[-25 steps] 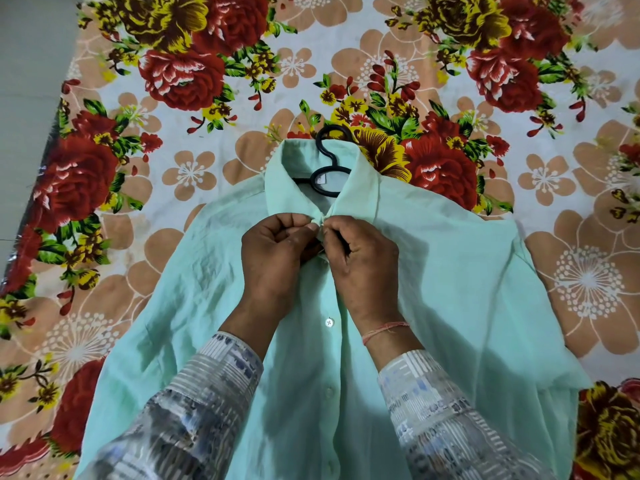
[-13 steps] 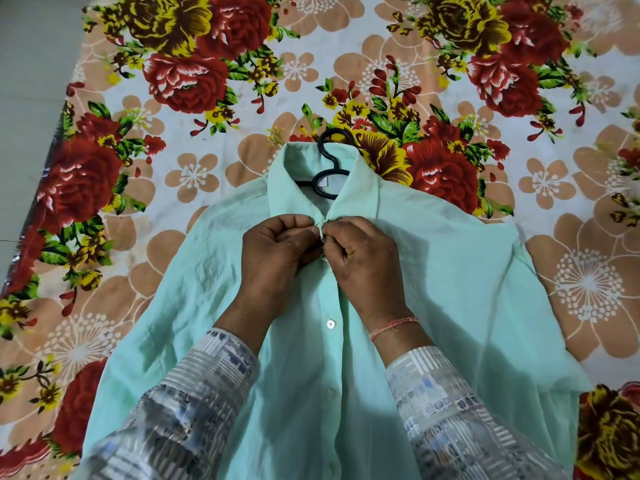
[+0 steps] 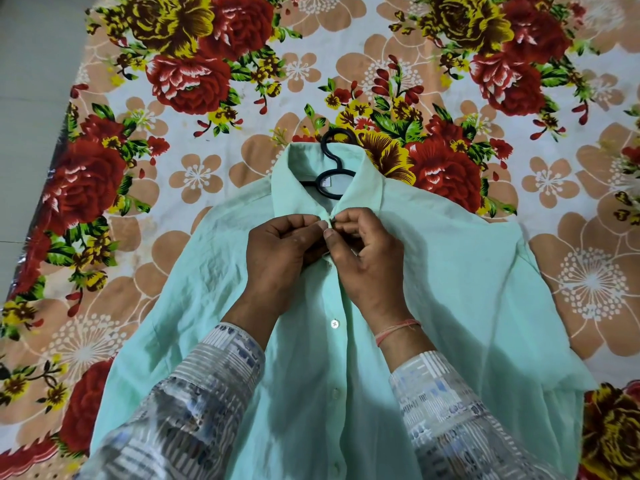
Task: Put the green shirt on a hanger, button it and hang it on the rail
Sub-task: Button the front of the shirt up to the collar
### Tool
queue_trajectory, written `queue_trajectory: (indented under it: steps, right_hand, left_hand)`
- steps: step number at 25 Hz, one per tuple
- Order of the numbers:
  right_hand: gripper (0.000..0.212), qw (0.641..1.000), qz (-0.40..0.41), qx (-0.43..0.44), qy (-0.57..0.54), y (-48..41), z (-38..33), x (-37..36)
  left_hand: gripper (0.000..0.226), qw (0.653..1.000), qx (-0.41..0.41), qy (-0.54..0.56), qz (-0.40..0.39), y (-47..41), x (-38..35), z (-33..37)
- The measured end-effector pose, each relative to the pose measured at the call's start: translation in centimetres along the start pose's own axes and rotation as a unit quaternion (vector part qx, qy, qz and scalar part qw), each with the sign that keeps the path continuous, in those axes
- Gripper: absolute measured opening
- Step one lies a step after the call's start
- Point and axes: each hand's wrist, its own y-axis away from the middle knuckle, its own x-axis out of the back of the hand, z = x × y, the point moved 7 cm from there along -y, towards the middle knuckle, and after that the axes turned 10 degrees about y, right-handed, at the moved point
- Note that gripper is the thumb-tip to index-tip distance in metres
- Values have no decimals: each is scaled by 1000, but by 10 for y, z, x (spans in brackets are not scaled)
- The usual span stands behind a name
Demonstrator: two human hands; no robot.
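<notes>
On the flowered bedsheet [image 3: 450, 81] the green shirt [image 3: 467, 289] lay spread flat, front up, collar away from the person and sleeves fanned out to either side. A black hanger [image 3: 330, 168] sat inside it, its hook poking out past the collar onto the sheet, the rest hidden under the cloth. Both hands met just below the collar, at the top of the placket. The left hand [image 3: 280, 261] was curled, thumb and fingers pinching the edge of the fabric. The right hand [image 3: 370, 261] was curled too, its fingertips closed on the opposite edge, touching the left hand's thumb. Whether a button sat between them I could not tell; the fingers covered the spot. Lower down the front, one white button [image 3: 334, 323] showed plainly, with more in line beneath it between the two patterned sleeves [image 3: 194, 403]. A thin pink thread [image 3: 398, 330] circled the right wrist. Grey floor [image 3: 31, 98] ran along the sheet's left edge.
</notes>
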Motion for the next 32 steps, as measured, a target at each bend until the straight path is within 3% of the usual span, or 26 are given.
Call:
queue_trajectory:
  steps: [8,15,19,25,32]
  right_hand:
    - [21,998,-21,24,47,-8,-11,-5]
    - [9,982,1,-185,34,-11,4,-10]
    - [41,949,23,-296,-101,-8,21,-14]
    - [52,963,15,-256,-87,-8,15,-12]
    - [50,946,39,-291,-141,-5,20,-17]
  left_hand:
    - [9,1000,4,3,-31,1,1,1]
    - [13,999,-3,-22,29,-4,5,-5]
    - [12,999,3,-22,29,-6,7,-6]
    - [22,1000,12,2,-2,-7,14,-7]
    - [19,999,1,34,-2,-2,10,-7]
